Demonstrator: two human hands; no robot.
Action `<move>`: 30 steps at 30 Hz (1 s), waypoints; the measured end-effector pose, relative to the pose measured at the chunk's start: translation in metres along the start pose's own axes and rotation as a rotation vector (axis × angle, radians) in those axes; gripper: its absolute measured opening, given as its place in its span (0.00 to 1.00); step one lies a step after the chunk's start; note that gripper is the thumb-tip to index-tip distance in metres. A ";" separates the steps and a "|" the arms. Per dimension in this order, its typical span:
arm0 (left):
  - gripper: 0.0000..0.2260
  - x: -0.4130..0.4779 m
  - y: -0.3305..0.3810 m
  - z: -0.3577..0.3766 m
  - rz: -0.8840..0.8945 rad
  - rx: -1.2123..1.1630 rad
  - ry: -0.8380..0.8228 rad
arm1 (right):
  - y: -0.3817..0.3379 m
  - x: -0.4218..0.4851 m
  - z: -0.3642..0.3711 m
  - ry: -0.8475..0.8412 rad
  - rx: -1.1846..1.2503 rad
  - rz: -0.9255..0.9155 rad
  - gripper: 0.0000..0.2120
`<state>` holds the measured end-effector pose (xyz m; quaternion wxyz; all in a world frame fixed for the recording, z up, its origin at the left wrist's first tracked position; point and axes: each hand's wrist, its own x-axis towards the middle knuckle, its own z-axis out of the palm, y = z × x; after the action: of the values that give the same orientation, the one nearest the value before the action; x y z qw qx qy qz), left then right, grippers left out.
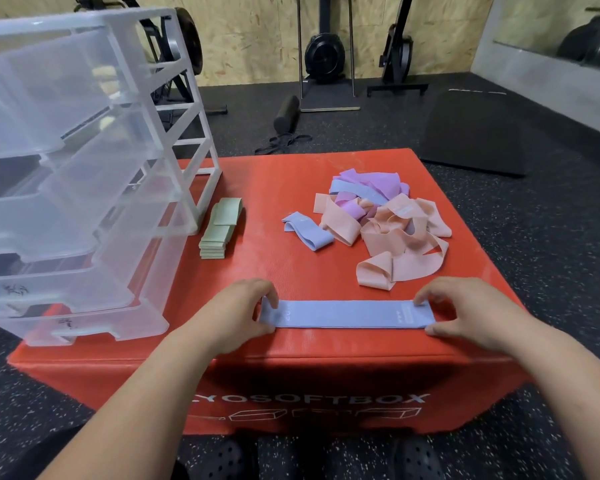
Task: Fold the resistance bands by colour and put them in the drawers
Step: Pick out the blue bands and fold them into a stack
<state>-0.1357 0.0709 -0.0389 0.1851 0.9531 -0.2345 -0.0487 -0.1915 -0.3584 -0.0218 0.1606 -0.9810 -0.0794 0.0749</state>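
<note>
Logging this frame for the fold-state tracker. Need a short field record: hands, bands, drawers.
surface: red soft box
blue band: flat along the near edge, unfolded
left hand: pinches its left end
right hand: pinches its right end
green stack: folded, beside the drawer unit
drawer unit: left side of box, drawers pulled out
pile: pink, purple and blue bands, unfolded, far right
</note>
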 end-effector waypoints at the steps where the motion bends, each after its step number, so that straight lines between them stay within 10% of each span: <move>1: 0.17 0.001 0.000 -0.001 0.001 -0.007 0.005 | 0.000 0.000 0.000 0.005 0.000 0.007 0.22; 20: 0.11 0.036 -0.003 -0.003 -0.041 -0.068 0.216 | -0.087 0.092 -0.018 0.269 0.202 -0.006 0.11; 30: 0.10 0.062 -0.004 0.016 -0.038 -0.036 0.262 | -0.148 0.182 0.038 0.236 -0.107 0.064 0.21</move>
<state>-0.0823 0.0403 -0.0555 0.2304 0.9520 -0.1893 0.0683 -0.0394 -0.1757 -0.0309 0.1140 -0.9921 -0.0327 -0.0401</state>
